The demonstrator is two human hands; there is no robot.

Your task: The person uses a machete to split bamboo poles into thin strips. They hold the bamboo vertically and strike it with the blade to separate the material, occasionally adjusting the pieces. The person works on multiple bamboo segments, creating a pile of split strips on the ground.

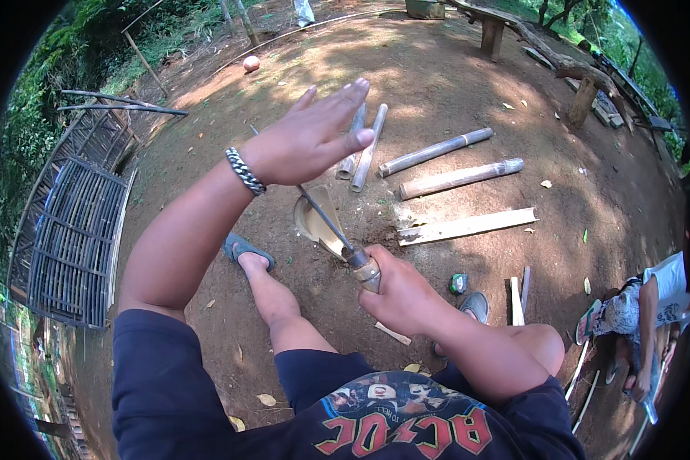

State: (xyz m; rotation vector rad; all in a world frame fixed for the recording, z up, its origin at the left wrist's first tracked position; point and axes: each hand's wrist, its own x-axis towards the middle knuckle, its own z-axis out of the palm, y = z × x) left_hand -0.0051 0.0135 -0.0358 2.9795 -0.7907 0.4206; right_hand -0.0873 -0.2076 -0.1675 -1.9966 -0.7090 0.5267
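My right hand is wrapped round the wooden handle of a long knife. Its thin dark blade, seen nearly edge-on, slants up and left and passes behind my left wrist. Raised above the ground, my left hand is open with fingers stretched out, holding nothing; a chain bracelet circles that wrist. Under the blade lies a tan, curved, shallow piece on the soil. A split bamboo half lies to the right of it, hollow side up.
Bamboo poles lie ahead on the dirt, with a tape measure by my right foot. A bamboo slat rack stands left. At right another person bends over, holding something bluish. A log bench and a reddish ball are farther off.
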